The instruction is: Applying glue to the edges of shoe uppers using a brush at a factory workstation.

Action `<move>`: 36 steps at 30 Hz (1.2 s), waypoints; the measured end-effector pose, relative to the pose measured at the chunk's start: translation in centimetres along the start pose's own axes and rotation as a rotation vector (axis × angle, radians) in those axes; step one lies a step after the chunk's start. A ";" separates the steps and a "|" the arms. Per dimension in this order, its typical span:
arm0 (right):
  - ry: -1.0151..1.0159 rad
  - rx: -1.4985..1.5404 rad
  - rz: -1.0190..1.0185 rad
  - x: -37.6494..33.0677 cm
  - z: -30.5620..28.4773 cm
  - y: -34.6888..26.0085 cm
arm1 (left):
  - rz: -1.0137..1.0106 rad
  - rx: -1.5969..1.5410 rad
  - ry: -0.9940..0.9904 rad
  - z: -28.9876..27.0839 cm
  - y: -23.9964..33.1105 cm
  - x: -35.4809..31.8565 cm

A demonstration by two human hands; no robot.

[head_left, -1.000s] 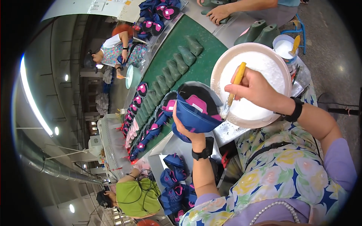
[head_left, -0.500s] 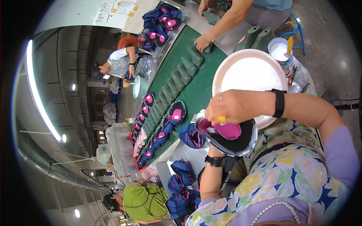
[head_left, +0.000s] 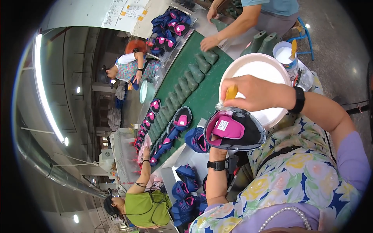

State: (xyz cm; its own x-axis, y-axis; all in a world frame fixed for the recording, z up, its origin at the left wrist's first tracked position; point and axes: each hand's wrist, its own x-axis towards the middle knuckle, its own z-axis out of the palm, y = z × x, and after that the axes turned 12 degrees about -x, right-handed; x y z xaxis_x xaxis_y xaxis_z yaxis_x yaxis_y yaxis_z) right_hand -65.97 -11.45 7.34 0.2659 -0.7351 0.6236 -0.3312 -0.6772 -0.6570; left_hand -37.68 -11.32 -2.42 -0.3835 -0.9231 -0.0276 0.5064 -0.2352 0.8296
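My left hand (head_left: 217, 153) holds a dark shoe upper (head_left: 251, 134) from beneath, its fingers mostly hidden behind it. The upper lies sole side up, with a pink lining piece (head_left: 230, 125) bearing a white label inside and whitish edges around the opening. My right hand (head_left: 254, 93) is closed on a brush with a yellow handle (head_left: 231, 92). Its bristles touch the far left edge of the upper. Just behind that hand stands a pink basin (head_left: 229, 73) of white liquid, partly covered by my right forearm.
A green conveyor belt (head_left: 211, 81) carries rows of green shoe lasts (head_left: 190, 80) and shoe uppers (head_left: 181, 118). Blue uppers (head_left: 185, 206) are piled near my left arm. A tub of white liquid (head_left: 283, 53) with a brush stands right of the basin. Co-workers sit around the belt.
My right hand has moved from over the upper's inside to its far edge, uncovering the label. A co-worker in green now reaches to the belt. Another co-worker's hand has released a last.
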 end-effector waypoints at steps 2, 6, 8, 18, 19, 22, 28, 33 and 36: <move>0.005 -0.101 -0.172 -0.1 0.6 -0.1 | 0.016 0.020 0.007 0.0 0.2 -0.2; -0.212 -0.170 0.058 -0.9 -0.6 -0.3 | 0.052 0.043 0.038 -0.4 1.1 -1.0; -0.261 -0.169 0.066 -1.4 -1.7 -0.5 | 0.060 0.046 0.056 -0.5 1.4 -1.3; -0.148 -0.199 0.256 -2.3 0.2 -0.3 | 0.414 0.387 0.197 -0.4 2.9 -0.9; -0.079 -0.126 0.303 -2.7 0.2 -0.7 | 0.521 0.504 0.234 -0.4 3.0 -0.7; 0.086 0.198 0.216 -4.0 1.9 -2.7 | 0.765 0.762 0.317 -0.8 2.8 -0.4; -0.002 0.062 0.212 -3.5 2.9 0.3 | 0.678 1.322 0.233 -6.1 3.0 0.0; 0.110 0.090 0.520 -3.7 -0.5 4.3 | 0.299 0.094 0.420 -13.3 4.7 3.4; 0.069 0.119 0.604 -3.6 -1.3 5.1 | 0.250 0.182 0.422 -17.5 5.0 8.4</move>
State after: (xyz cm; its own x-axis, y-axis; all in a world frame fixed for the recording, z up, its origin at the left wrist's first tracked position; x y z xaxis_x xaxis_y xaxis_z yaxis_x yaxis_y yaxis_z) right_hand -69.80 -12.20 2.33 0.0020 -0.9887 0.1499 -0.3004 -0.1436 -0.9429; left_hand -24.87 -25.59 -8.26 0.0957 -0.9954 -0.0078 0.3856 0.0298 0.9222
